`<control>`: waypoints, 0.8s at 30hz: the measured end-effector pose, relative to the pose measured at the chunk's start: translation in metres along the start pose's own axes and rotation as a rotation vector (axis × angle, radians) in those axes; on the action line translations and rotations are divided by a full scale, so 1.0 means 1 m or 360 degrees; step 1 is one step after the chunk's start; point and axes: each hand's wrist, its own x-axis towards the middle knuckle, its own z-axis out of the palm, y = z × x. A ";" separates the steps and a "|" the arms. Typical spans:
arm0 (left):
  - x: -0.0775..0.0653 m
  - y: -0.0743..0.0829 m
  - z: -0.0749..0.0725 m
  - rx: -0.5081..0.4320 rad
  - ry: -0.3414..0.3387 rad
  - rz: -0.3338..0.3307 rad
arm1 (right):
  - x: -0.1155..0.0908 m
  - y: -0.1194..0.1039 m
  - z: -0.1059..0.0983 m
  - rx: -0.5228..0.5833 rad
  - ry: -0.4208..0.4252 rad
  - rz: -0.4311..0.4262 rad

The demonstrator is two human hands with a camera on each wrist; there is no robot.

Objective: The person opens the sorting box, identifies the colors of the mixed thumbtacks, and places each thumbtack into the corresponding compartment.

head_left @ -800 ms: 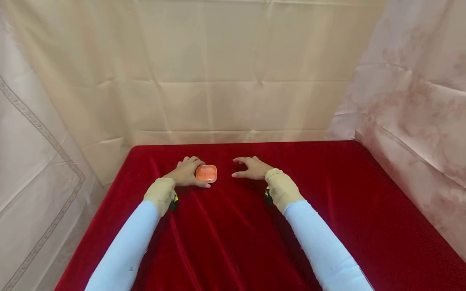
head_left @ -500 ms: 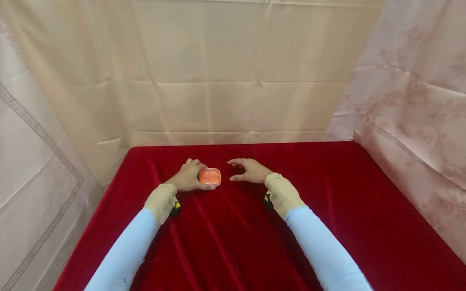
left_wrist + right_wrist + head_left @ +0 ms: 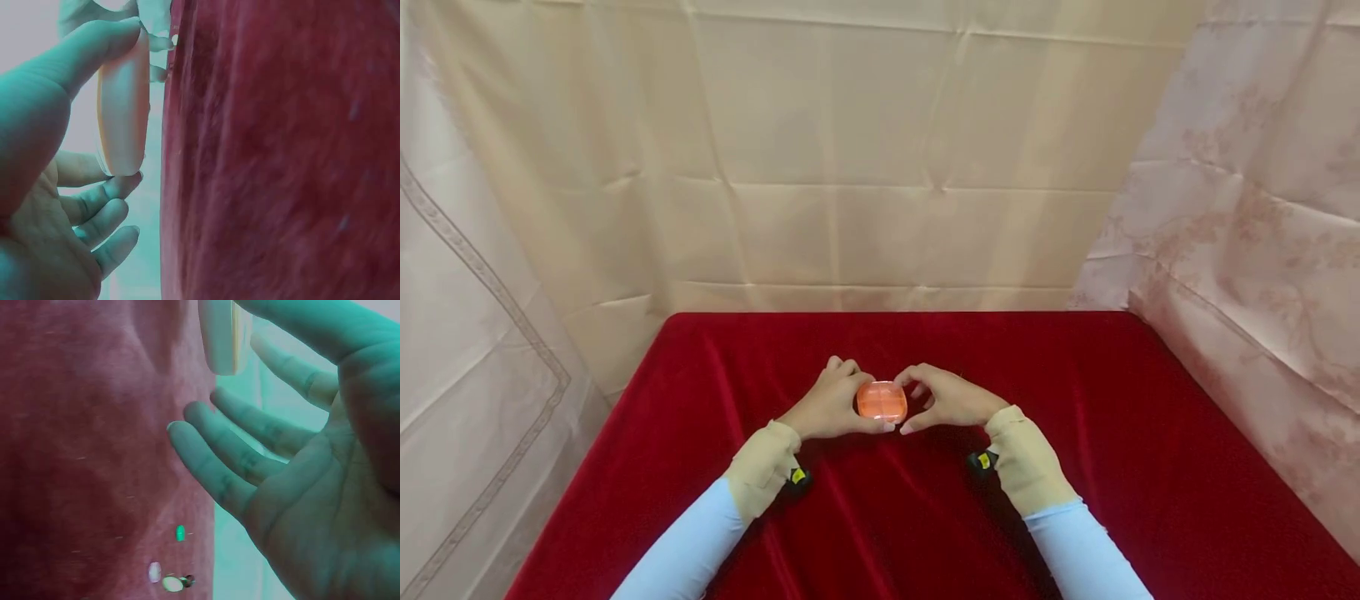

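Note:
Over the middle of the red-covered table, a small orange box (image 3: 882,402) with rounded corners and a shiny, clear-looking top lies between both hands. My left hand (image 3: 833,406) holds it from the left, thumb along the near side and fingers at the far side. In the left wrist view, the thumb and fingertips grip the box (image 3: 124,112) at its two ends, its pale side showing. From the right comes my right hand (image 3: 953,400), with thumb and index fingertips right at the box's right corners. Its other fingers spread loosely below the box (image 3: 220,340) in the right wrist view.
Red velvet (image 3: 1112,467) covers the table, with a beige curtain (image 3: 887,167) behind and patterned cloth (image 3: 1247,225) on the right. Low in the right wrist view are a small green thing (image 3: 180,533) and a few small pale things (image 3: 172,584).
My left hand has carried the box right and toward me. My right hand has also come nearer to me, and the gap between its fingertips and the box has closed up.

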 end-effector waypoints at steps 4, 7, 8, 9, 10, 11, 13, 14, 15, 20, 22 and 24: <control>0.001 0.003 0.006 0.0054 0.0018 0.0051 | 0.000 0.004 0.004 -0.0005 0.0019 -0.0033; 0.000 0.004 0.010 0.0063 0.0016 0.0076 | 0.002 0.005 0.007 -0.0052 0.0021 -0.0072; 0.000 0.004 0.011 0.0065 0.0007 0.0073 | 0.002 0.005 0.008 -0.0074 0.0019 -0.0084; -0.001 0.004 0.012 0.0062 -0.0006 0.0065 | 0.003 0.005 0.009 -0.0098 0.0014 -0.0092; -0.002 0.004 0.012 0.0054 -0.0019 0.0056 | 0.004 0.004 0.010 -0.0111 0.0005 -0.0103; -0.003 0.004 0.012 0.0047 -0.0036 0.0046 | 0.005 0.004 0.012 -0.0125 -0.0004 -0.0108; -0.005 0.003 0.013 0.0045 -0.0083 0.0030 | 0.006 0.003 0.014 -0.0141 -0.0017 -0.0116; -0.006 0.003 0.013 0.0044 -0.0103 0.0029 | 0.007 0.002 0.016 -0.0150 -0.0021 -0.0118; -0.006 0.003 0.013 0.0041 -0.0117 0.0033 | 0.008 0.001 0.017 -0.0146 -0.0027 -0.0121; -0.005 0.003 0.011 0.0055 -0.0171 0.0057 | 0.011 -0.003 0.019 -0.0169 -0.0047 -0.0132; -0.005 0.003 0.008 0.0051 -0.0208 0.0041 | 0.014 -0.003 0.019 -0.0209 -0.0049 -0.0138; -0.005 0.003 0.005 0.0024 -0.0246 0.0023 | 0.016 -0.003 0.019 -0.0246 -0.0035 -0.0145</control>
